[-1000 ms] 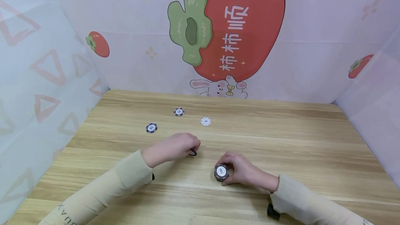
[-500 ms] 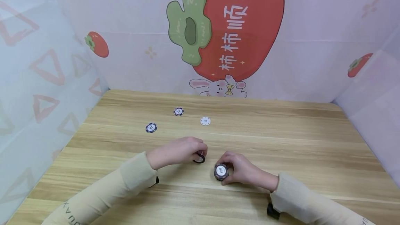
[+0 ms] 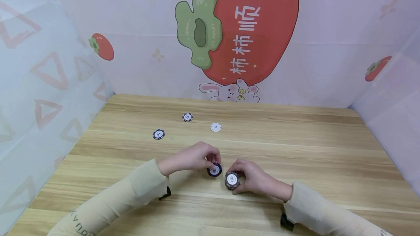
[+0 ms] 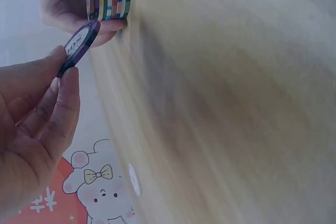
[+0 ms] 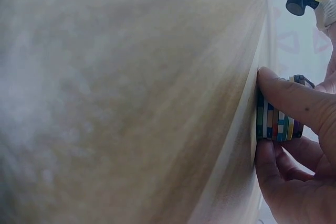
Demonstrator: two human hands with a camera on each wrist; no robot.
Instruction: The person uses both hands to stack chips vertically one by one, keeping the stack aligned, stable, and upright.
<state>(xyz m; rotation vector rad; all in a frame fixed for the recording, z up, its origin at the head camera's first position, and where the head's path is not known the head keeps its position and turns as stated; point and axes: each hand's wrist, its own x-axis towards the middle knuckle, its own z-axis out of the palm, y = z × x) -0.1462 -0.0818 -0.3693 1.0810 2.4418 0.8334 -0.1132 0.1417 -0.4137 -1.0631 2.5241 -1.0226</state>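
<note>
One dark chip (image 3: 214, 170), in the head view, is pinched in the left hand (image 3: 195, 157), just left of the chip stack (image 3: 232, 180) standing on the bench (image 3: 311, 141) in the right hand's (image 3: 253, 179) grip. Left wrist: chip tilted, rim toward the stack. Right wrist: hand low, clasping the stack's sides.

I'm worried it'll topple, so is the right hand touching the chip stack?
Touching: the right wrist view shows the right hand gripping the chip stack between thumb and fingers.
</note>
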